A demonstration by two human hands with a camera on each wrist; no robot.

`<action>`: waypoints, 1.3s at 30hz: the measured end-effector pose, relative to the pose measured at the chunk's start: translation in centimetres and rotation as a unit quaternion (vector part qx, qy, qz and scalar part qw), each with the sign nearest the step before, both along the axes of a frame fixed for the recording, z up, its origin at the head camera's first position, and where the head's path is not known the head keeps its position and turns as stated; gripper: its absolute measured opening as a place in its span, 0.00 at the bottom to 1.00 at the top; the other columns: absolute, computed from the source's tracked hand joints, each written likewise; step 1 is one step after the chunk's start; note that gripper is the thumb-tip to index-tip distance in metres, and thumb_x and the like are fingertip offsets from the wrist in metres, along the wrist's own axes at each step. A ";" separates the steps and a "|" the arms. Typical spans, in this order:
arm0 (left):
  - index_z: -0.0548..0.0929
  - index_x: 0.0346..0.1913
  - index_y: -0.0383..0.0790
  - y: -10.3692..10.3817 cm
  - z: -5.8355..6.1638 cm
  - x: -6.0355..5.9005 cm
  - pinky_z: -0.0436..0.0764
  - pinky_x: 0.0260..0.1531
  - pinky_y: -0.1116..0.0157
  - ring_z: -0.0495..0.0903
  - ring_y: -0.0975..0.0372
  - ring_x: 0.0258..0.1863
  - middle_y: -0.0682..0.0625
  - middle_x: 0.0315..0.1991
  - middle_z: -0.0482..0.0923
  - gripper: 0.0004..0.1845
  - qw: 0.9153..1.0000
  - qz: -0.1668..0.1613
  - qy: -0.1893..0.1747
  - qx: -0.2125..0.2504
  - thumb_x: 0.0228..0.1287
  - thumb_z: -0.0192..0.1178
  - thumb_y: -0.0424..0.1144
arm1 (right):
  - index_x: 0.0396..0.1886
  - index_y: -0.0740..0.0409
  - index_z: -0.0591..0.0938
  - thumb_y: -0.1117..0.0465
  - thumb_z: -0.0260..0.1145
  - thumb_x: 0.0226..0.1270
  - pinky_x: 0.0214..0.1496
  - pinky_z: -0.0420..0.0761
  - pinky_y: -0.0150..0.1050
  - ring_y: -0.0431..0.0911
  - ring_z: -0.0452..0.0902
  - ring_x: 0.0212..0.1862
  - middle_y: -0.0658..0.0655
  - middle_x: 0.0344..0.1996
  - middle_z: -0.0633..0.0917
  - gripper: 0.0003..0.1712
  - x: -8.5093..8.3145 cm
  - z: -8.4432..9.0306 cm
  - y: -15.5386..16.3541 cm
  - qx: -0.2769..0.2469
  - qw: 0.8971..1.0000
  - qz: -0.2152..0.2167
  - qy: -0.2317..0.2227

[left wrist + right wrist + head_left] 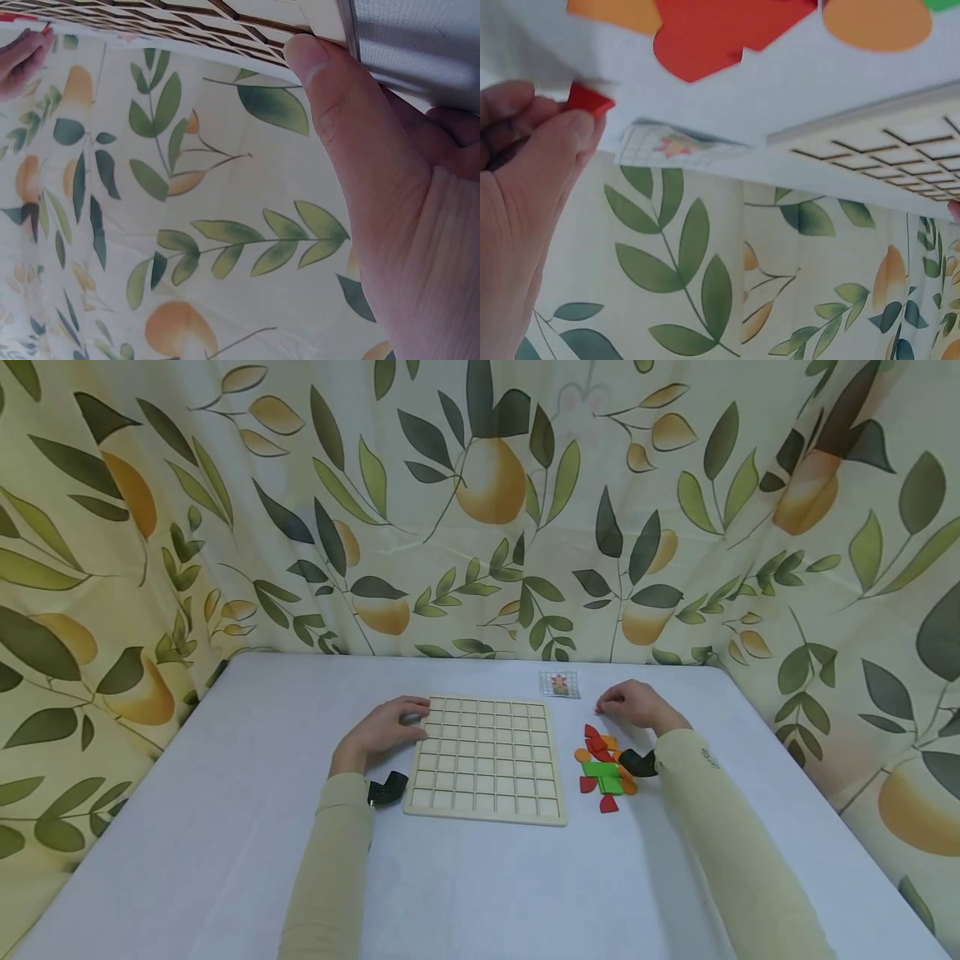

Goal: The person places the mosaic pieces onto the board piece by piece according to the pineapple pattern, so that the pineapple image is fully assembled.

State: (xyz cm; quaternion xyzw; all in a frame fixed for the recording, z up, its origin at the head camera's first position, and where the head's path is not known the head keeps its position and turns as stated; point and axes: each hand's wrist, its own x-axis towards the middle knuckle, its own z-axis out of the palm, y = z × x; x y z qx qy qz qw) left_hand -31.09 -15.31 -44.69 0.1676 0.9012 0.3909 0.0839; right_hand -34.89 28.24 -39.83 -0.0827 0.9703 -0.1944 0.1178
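Nearest the camera, two cream sleeves (330,860) are seen reaching out over a white table (187,827). A black wrist-worn camera (387,788) is seen by the left forearm, just beside the near left corner of a wooden grid board (487,757). The board is laid flat at the middle of the table, and its square cells are seen bare.

The left hand (382,733) is laid against the board's far left corner. In the left wrist view the thumb (319,71) is pressed to the board's edge; the other fingers are mostly hidden, so whether the corner is truly gripped cannot be told with certainty.

Right of the board, apart from it, a cluster of flat coloured pieces (603,764) is spread: red, orange and green shapes, partly overlapping. A second black device (637,763) is seen at the right wrist, touching that cluster.

Just beyond the cluster, the right hand (633,703) is held low over the table with its fingers curled together. A small red piece (589,99) is pinched between thumb and fingertips.

Farther still, a small pattern card (559,684) with a printed grid and figure is laid flat near the table's far edge. Behind everything, a curtain (480,502) printed with leaves and fruit is hung.
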 end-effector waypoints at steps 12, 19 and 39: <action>0.75 0.58 0.42 0.3 0.1 0.0 0.56 0.69 0.56 0.56 0.57 0.69 0.55 0.65 0.65 0.25 1.000 -0.003 -0.007 0.009 0.57 0.63 0.42 | 0.58 0.59 0.74 0.58 0.56 0.67 0.60 0.70 0.56 0.58 0.66 0.56 0.64 0.53 0.76 0.21 -0.2 -1.1 0.2 -0.025 0.999 -0.026 0.010; 0.75 0.58 0.43 0.3 0.2 0.0 0.56 0.69 0.57 0.57 0.58 0.69 0.55 0.65 0.65 0.25 1.000 -0.001 -0.003 0.002 0.57 0.63 0.43 | 0.56 0.59 0.77 0.60 0.59 0.65 0.59 0.71 0.53 0.56 0.69 0.52 0.62 0.48 0.79 0.20 -0.4 -1.6 0.1 -0.032 0.999 -0.011 0.011; 0.76 0.58 0.43 0.1 0.0 -0.1 0.56 0.68 0.57 0.57 0.59 0.69 0.56 0.64 0.66 0.25 1.000 0.003 -0.005 0.007 0.56 0.64 0.43 | 0.48 0.55 0.80 0.53 0.64 0.61 0.52 0.77 0.43 0.48 0.74 0.45 0.55 0.43 0.82 0.18 -0.2 -0.9 -7.0 -0.094 0.994 0.008 0.059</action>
